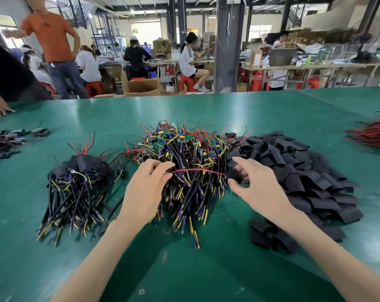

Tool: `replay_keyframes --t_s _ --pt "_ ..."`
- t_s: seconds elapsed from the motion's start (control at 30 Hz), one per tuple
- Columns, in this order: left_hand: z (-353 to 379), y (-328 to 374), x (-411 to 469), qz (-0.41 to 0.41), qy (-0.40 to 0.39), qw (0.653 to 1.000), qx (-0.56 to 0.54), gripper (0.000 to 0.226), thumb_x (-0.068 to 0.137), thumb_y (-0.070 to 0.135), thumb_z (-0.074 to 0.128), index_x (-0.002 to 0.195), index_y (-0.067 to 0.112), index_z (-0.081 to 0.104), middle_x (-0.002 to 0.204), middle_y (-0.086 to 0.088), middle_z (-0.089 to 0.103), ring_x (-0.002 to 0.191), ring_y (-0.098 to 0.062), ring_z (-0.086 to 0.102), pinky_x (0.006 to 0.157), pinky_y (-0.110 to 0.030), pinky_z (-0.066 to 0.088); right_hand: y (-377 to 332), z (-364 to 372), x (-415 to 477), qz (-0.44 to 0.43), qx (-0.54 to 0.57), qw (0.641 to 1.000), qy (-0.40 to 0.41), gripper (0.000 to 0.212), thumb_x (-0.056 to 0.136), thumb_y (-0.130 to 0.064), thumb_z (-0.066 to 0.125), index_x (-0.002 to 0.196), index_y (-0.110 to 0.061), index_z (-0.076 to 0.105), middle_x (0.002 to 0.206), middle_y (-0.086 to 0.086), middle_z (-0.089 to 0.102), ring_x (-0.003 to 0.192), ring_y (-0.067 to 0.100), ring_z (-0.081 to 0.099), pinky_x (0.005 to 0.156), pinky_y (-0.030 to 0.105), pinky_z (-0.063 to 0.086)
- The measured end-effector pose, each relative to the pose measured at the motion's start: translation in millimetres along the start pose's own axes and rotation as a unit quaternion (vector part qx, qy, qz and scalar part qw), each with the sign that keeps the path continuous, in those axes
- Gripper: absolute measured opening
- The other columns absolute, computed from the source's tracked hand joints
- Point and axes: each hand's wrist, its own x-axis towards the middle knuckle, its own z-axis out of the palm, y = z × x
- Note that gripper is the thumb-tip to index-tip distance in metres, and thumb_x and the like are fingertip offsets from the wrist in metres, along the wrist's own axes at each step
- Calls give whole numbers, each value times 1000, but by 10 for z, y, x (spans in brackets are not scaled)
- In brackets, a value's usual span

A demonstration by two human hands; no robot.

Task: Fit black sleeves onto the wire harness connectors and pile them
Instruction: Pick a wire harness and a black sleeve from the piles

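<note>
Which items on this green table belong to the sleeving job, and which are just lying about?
Job: unsleeved harnesses, gripped by the left hand; black sleeves, at the right hand; sleeved harnesses piled left.
Lying about: red wire bundle far right; dark parts far left; yellow rubber band.
</note>
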Motion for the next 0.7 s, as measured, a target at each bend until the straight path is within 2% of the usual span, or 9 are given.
replay_keyframes --t_s 0.23,0.4,0.7 --pt "38 10 -24 -22 22 999 -19 24 94 17 54 115 15 64 103 -4 57 89 -21 55 69 -32 48 7 66 -37 -37 25 999 -6 51 75 -7 72 123 -11 55 101 2 58 90 18 56 85 42 50" --pt "61 19 -38 -28 26 999 -33 23 93 17 56 115 17 64 102 -1 56 82 -19 54 66 -31 48 22 63 -38 -15 28 999 2 51 75 -5 70 123 -10 54 102 4 58 91 18 55 87 42 49" --pt "61 21 -48 -16 38 998 -38 23 92 15 57 114 16 64 103 -1 56 81 -18 53 67 -30 47 61 66 -31 19 32 999 32 48 76 -8 70 121 -12 53 99 -2 56 89 14 52 87 39 49"
